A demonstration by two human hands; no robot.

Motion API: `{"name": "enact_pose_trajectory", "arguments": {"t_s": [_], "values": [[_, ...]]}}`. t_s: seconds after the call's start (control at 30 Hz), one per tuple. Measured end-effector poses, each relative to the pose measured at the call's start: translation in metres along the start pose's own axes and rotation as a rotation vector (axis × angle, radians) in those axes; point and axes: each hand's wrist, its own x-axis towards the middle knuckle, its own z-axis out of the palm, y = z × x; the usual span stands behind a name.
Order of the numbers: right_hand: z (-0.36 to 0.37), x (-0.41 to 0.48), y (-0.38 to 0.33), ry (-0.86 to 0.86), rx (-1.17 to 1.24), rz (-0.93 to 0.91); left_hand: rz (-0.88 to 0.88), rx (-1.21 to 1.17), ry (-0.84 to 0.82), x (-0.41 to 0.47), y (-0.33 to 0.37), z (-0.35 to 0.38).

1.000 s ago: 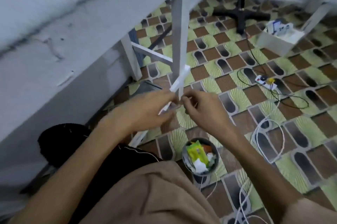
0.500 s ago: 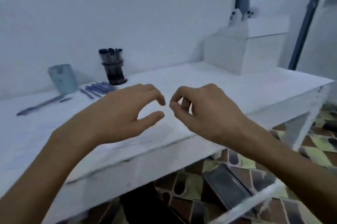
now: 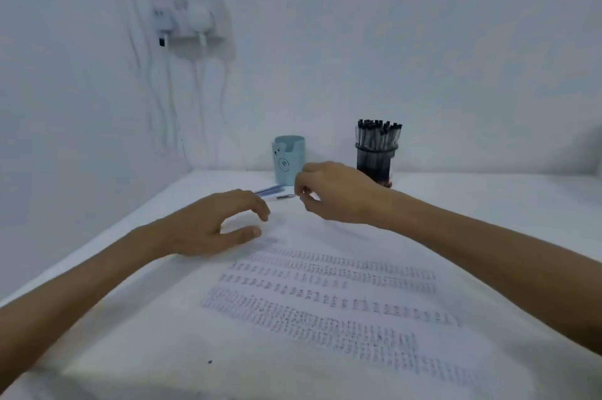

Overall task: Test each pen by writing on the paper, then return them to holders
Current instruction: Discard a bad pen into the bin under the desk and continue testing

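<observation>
- Wall socket [image 3: 189,18]: mounted high on the left wall, with cables [image 3: 198,96] hanging down towards the surface [image 3: 488,204].
- Left hand [image 3: 215,223]: rests on the surface at the paper's far left corner, fingers loosely curled and thumb apart from them, holding nothing.
- Paper [image 3: 325,295]: lies flat in the foreground, covered with rows of small written marks.
- Loose pens [image 3: 270,191]: lie on the surface between the left hand and the blue holder [image 3: 289,158], which stands upright near the wall.
- Right hand [image 3: 332,194]: raised above the surface, fingers curled, thumb and forefinger close together at the end of one loose pen; blur hides whether they pinch it.
- Dark holder [image 3: 374,162]: upright behind the right hand, packed with black-capped pens [image 3: 379,134].
</observation>
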Motion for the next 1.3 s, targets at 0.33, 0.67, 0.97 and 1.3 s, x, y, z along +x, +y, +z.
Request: {"name": "enact_pose_trajectory", "arguments": {"t_s": [0.33, 0.67, 0.97, 1.3], "values": [[0.054, 0.081, 0.006, -0.144, -0.266, -0.140, 0.023, -0.246, 0.045, -0.011, -0.033, 0.023], [0.046, 0.066, 0.004, 0.067, 0.047, 0.092, 0.078, -0.170, -0.048, -0.011, -0.033, 0.026], [0.050, 0.011, -0.015, -0.056, 1.238, 0.459, 0.084, -0.157, -0.016, -0.009, -0.032, 0.030], [0.052, -0.003, -0.016, -0.076, 1.201, 0.292, 0.085, -0.151, -0.026, -0.010, -0.032, 0.030]]}}
